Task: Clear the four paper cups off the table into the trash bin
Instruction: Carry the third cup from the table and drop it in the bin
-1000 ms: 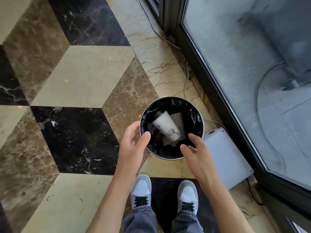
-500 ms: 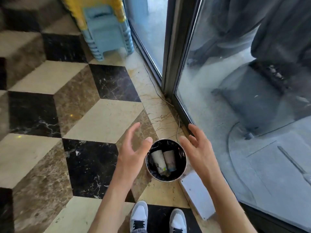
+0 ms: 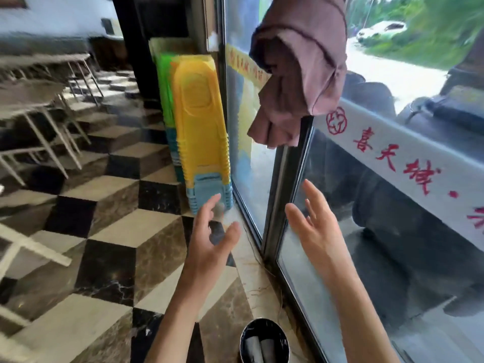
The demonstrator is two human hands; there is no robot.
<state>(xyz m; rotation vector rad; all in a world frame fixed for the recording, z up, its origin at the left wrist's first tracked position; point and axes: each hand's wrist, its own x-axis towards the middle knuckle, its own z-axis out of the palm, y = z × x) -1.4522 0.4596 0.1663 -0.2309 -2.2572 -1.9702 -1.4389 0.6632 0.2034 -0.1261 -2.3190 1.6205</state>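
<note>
Floor (image 3: 110,231) is laid in polished marble, cube-pattern rhombi in cream, mottled brown and white-veined black; gloss is seen on the slabs. Right side is taken by a dark-framed glass wall (image 3: 392,258), smooth, with red characters printed on a white band across it. A mauve cloth garment (image 3: 301,69) is hung bunched and creased at the top of the frame post. A tall stack of moulded plastic stools (image 3: 199,121) is stood against the glass, yellow on top, pale blue at the base, ribbed edges visible; a green stack is partly hidden behind it. Thin white-legged tables (image 3: 34,100) are blurred at far left. Both forearms are raised bare in mid-frame. Left hand (image 3: 209,247) is held empty, fingers spread and slightly curled, thumb apart. Right hand (image 3: 317,231) is likewise empty, palm turned inward, fingers splayed. Nothing is touched by either. Trash bin (image 3: 264,341) is seen at the bottom edge between the arms, round, metal-rimmed, lined with shiny black film, set on the floor just beside the glass frame. Two paper cups (image 3: 259,349) are seen lying inside it, pale cylinders side by side; any others cannot be made out.
</note>
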